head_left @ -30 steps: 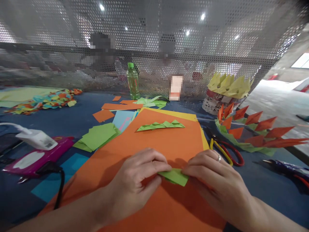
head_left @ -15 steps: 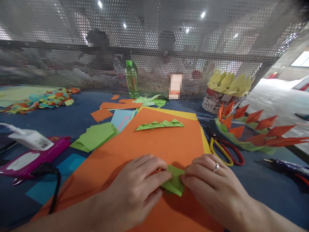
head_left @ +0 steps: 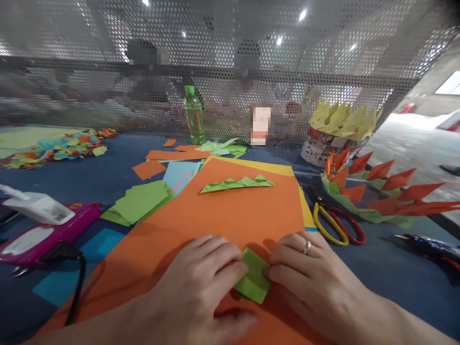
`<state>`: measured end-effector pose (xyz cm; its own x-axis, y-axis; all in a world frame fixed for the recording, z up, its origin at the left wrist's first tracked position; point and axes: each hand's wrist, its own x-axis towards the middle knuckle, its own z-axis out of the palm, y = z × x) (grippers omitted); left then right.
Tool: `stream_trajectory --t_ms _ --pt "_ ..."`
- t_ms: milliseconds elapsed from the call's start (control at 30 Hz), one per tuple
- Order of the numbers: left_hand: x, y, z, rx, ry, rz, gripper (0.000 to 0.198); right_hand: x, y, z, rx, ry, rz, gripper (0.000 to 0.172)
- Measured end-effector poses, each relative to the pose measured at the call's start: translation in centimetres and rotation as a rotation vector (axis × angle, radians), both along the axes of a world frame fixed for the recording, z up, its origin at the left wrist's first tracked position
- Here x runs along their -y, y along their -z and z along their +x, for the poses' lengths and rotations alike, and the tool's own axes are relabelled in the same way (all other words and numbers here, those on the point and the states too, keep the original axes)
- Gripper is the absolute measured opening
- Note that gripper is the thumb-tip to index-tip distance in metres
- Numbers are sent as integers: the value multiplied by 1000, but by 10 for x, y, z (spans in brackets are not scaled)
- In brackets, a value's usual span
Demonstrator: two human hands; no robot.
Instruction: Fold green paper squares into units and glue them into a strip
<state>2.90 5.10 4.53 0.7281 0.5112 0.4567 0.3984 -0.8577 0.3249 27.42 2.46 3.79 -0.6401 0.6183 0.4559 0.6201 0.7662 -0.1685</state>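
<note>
A small green paper piece lies between my hands over the large orange sheet. My left hand has its curled fingers on the paper's left edge; its thumb is apart and blurred. At the right edge, my right hand, with a ring on one finger, pinches the paper. Beyond them, a folded green paper strip with a zigzag top rests on the orange sheet. Left of it sits a stack of green paper squares.
Scissors with yellow and red handles lie at right, near a ring of orange and green folded paper. A yellow paper crown, a green bottle, a pink power strip and a dark pen-like tool surround the sheet.
The green paper has turned slightly and shifted a little left and toward me. My left thumb has come away from the paper and moved down. My right hand has slid slightly left.
</note>
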Motion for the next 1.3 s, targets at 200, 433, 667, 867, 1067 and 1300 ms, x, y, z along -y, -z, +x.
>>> stream_trajectory --t_ms 200,433,667,867,1067,1300 --pt "-3 9 1 35 10 -36 17 0 0 1 13 -18 -54 24" --pt "-4 10 -1 56 -4 -181 20 -3 1 0 -173 -2 -314 16" --pt "-3 12 -2 4 -147 -337 23 -5 8 -4 -297 192 -494 18" --pt "-1 16 3 -64 -241 -211 23 -3 6 -9 -192 308 -466 22" --pt "-4 15 5 -70 -256 -169 24 -4 11 -13 -142 325 -311 23" --pt "-4 16 4 -126 -259 -153 25 -2 12 -14 -132 321 -231 25"
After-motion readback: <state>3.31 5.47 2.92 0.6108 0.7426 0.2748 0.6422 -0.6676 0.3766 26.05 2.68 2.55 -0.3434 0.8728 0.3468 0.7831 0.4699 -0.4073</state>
